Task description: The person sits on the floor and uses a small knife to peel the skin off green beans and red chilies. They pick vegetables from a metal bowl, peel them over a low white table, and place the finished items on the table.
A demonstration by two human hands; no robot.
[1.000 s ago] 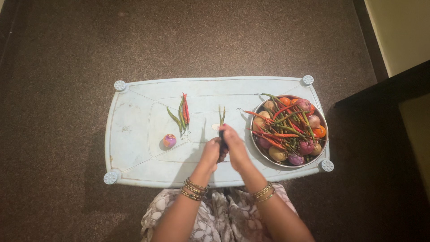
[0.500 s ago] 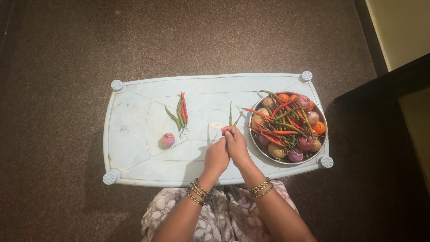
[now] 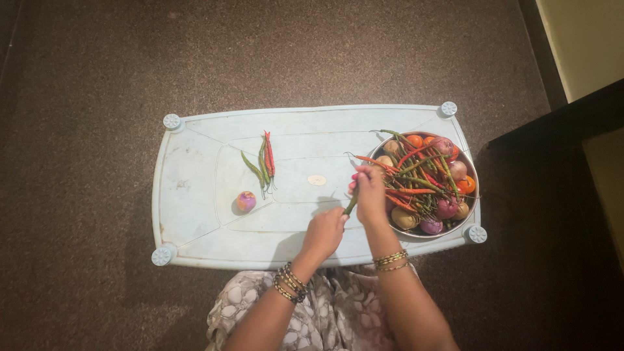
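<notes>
Just right of the frame's centre, beside the round steel bowl of chillies and vegetables (image 3: 468, 224), the left hand (image 3: 325, 233) pinches a thin green chilli (image 3: 351, 203) that the right hand (image 3: 370, 192) also grips; light, bendy, best held mid-length.

At the lower middle of the frame, two bare forearms run up from a garment (image 3: 331, 312) of pale grey cloth printed with white flower shapes. Each wrist wears a stack of thin gold-coloured bangles: left bangles (image 3: 288, 284), right bangles (image 3: 390, 260). The fingernails (image 3: 355, 176) on the right hand (image 3: 370, 195) are painted pink-red.
</notes>
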